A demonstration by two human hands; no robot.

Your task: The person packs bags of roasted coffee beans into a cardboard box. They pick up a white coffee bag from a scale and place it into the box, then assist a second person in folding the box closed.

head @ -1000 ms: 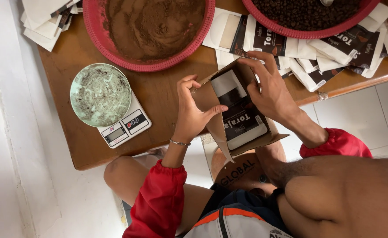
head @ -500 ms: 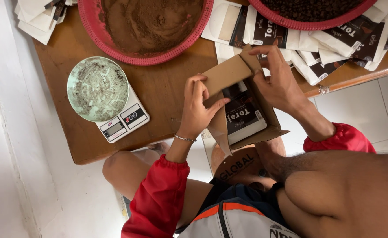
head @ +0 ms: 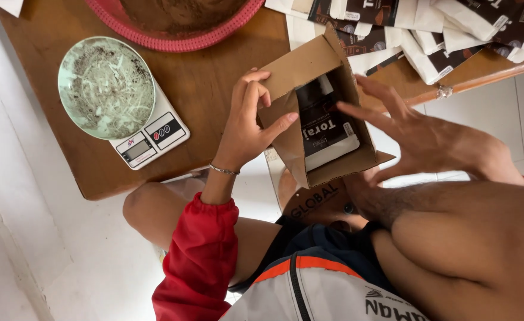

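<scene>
1. The left hand (head: 247, 122) is pinching the left flap of the brown cardboard box (head: 309, 113), thumb inside, fingers outside.
2. The right hand (head: 419, 137) is hovering spread just right of the box, gripping nothing.
3. A dark pouch (head: 324, 128) is lying inside the box, its long axis running away from the body; the left hand is nearer.
4. The box is overhanging the wooden table (head: 214, 77) edge above the knees, beside a kitchen scale (head: 149, 139); pale tiled floor (head: 54, 255) lies below.

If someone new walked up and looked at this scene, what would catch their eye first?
Most likely the open brown cardboard box in the middle, a dark pouch lying inside it, the left hand gripping its flap and the right hand spread open beside it. Next, the pale green bowl on a white kitchen scale at left, and the red basket of brown powder at the top.
</scene>
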